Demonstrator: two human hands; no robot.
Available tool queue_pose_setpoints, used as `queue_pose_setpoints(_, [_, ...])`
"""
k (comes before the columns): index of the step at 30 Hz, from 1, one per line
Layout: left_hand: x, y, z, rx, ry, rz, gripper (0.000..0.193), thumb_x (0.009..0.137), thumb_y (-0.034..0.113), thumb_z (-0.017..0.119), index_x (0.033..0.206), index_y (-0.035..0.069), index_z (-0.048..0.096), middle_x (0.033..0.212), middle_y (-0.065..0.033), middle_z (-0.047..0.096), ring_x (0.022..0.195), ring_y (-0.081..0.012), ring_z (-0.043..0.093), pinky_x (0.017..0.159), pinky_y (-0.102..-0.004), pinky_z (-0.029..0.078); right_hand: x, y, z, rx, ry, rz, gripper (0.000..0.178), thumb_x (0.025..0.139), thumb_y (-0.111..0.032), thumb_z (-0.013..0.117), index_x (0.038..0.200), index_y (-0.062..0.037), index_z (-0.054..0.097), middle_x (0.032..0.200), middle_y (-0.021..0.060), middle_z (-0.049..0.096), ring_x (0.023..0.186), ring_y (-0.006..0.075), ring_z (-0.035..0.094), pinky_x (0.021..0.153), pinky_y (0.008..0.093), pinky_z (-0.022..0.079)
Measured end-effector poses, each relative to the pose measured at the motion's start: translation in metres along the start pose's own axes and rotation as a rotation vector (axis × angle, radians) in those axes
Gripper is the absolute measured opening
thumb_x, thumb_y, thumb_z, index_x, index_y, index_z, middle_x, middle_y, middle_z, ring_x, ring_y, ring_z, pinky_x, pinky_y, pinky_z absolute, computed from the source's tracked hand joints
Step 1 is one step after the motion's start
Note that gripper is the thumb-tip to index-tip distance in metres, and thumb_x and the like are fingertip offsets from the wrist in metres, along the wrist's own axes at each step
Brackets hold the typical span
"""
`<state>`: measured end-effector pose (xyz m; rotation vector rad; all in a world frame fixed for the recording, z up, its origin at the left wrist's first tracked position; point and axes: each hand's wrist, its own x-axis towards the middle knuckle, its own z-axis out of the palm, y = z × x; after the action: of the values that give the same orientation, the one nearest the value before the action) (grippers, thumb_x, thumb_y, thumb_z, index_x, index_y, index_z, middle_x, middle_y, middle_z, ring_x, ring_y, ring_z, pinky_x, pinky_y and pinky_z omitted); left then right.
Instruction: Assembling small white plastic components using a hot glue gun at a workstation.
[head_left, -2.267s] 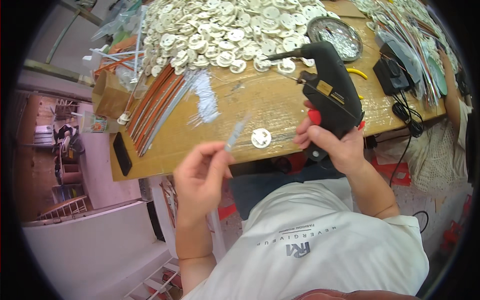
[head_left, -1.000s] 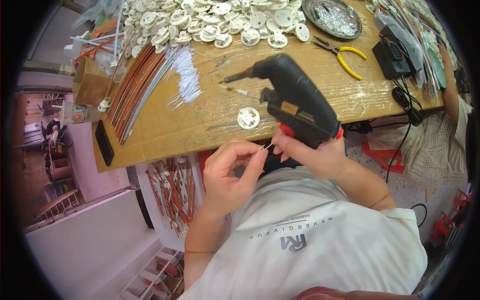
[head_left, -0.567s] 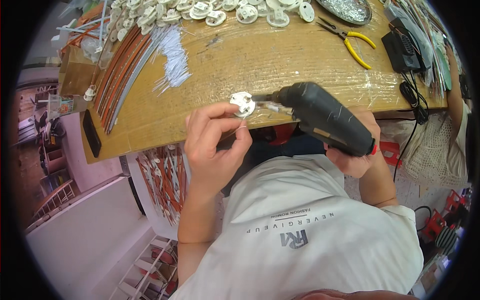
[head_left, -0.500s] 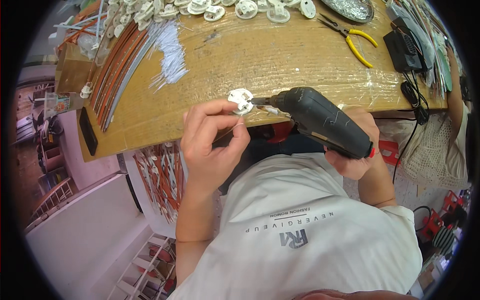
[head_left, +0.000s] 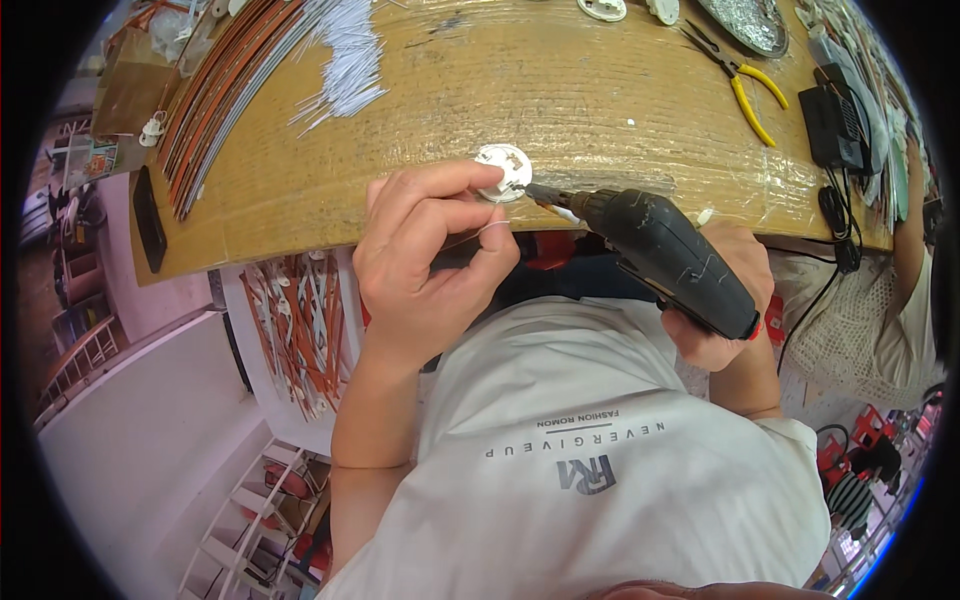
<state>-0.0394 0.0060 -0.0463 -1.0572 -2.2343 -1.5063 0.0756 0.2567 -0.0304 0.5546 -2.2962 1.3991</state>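
A white round plastic disc (head_left: 517, 164) with cut-out slots is held at the table's front edge. My left hand (head_left: 425, 265) has it by its near-left side, index finger on top, with the grip partly hidden. A thin pale strand (head_left: 462, 240) runs by the thumb and fingers of that hand. My right hand (head_left: 735, 265) is wrapped round a black cordless screwdriver (head_left: 675, 250), which points left. Its bit (head_left: 540, 192) reaches the disc's right edge; whether it touches a screw is too small to tell.
Yellow-handled pliers (head_left: 745, 90) lie at the back right, near a metal dish (head_left: 755, 25) of small shiny parts. A black power adapter (head_left: 835, 125) and its cable sit further right. Thin white sticks (head_left: 345, 75) and orange and grey strips (head_left: 235, 80) lie at the left.
The view has shifted, so most of the pile of white discs at the back is out of the picture. The disc sits differently in my left fingers, and the screwdriver stays at its edge.
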Motion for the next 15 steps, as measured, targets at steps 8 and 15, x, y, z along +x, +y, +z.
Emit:
queue_pose_setpoints(8, [-0.0002,0.0002,-0.0015,-0.013,-0.036,0.007,0.017,0.075,-0.012,0.075,0.086,-0.002,0.067,0.106,-0.0149,0.072,0.089,-0.0187,0.067,0.075,-0.0275,0.056,-0.0042,-0.0034,0.0055,-0.057,0.039,0.042,0.024,0.057,-0.017,0.065,0.075,-0.0004,0.065,0.064,0.0075,0.063,0.05,0.0277,0.059,0.051,0.0338,0.045])
queue_pose_setpoints(15, [0.0001,0.0,-0.0017,-0.008,-0.04,-0.008,0.016,0.075,-0.012,0.075,0.085,-0.001,0.068,0.105,-0.0144,0.073,0.088,-0.0188,0.067,0.075,-0.0277,0.055,-0.001,-0.0032,0.0046,-0.082,-0.001,0.029,0.032,0.057,-0.018,0.066,0.08,0.0034,0.067,0.062,0.0071,0.06,0.049,0.0272,0.059,0.05,0.0331,0.045])
